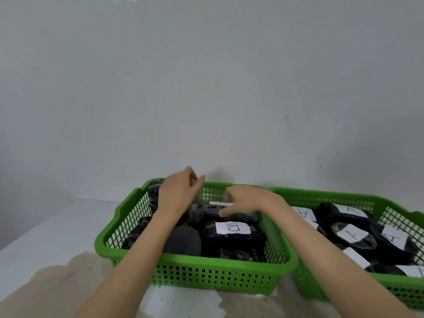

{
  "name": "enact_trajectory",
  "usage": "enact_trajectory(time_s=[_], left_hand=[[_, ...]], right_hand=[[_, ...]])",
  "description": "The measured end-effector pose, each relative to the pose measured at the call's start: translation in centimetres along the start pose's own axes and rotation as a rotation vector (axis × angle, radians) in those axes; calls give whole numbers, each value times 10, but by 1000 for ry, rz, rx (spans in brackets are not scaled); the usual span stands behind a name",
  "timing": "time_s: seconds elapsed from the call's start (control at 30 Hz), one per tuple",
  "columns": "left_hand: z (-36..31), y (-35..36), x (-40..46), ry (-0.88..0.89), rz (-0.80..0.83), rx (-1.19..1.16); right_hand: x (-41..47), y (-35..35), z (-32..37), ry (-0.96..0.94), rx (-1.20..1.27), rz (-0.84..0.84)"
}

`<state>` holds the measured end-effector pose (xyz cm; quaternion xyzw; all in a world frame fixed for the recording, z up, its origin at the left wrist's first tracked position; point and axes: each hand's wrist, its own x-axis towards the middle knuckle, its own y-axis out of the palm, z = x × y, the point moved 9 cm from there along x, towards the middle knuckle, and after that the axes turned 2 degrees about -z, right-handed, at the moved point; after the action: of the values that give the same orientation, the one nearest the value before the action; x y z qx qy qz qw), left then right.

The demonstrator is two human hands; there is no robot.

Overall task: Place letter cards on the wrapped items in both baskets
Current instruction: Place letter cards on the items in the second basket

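Observation:
Two green mesh baskets stand side by side. The left basket (128,228) holds several black wrapped items (234,243); one carries a white card marked B (232,227), and another white card (220,203) lies near the far wall. The right basket (399,213) holds black wrapped items topped with white cards marked A (351,234). My left hand (180,193) hovers over the far left of the left basket, fingers loosely spread, holding nothing. My right hand (246,199) hovers over that basket's far middle, fingers curled and apart, just above the far card.
The baskets sit on a white table (46,228) with a worn brownish patch (68,276) at the front. A plain grey wall (206,88) rises right behind the baskets. The right basket runs off the frame's right edge.

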<state>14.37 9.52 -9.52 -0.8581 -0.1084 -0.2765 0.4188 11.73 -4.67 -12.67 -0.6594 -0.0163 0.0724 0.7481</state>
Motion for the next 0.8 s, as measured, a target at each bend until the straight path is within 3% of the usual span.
enact_trajectory(time_s=[0.07, 0.17, 0.27, 0.37, 0.43, 0.53, 0.6, 0.7, 0.73, 0.8], left_hand=[[9, -17, 12, 1, -128, 150], [52, 7, 13, -59, 130, 462], [83, 27, 7, -114, 281, 444], [82, 22, 10, -165, 236, 349], [79, 8, 10, -217, 111, 198], [73, -24, 2, -318, -156, -211], [79, -30, -2, -447, -250, -531], [84, -10, -5, -656, -201, -1026], [83, -7, -4, -675, -179, -1069], [82, -10, -4, -649, -177, -933]], right_hand=[[14, -16, 19, -55, 106, -91], [34, -16, 39, -85, 287, -242], [49, 11, 38, -46, 274, -299], [53, 25, 27, -21, 354, -282], [48, 16, 22, -31, 481, -374], [38, 0, 19, -4, 758, -478], [38, 5, 29, 19, 1031, -359], [41, 19, 64, 0, 1359, -54], [42, 17, 75, -9, 1449, 4], [47, 10, 89, 21, 1624, 39]])
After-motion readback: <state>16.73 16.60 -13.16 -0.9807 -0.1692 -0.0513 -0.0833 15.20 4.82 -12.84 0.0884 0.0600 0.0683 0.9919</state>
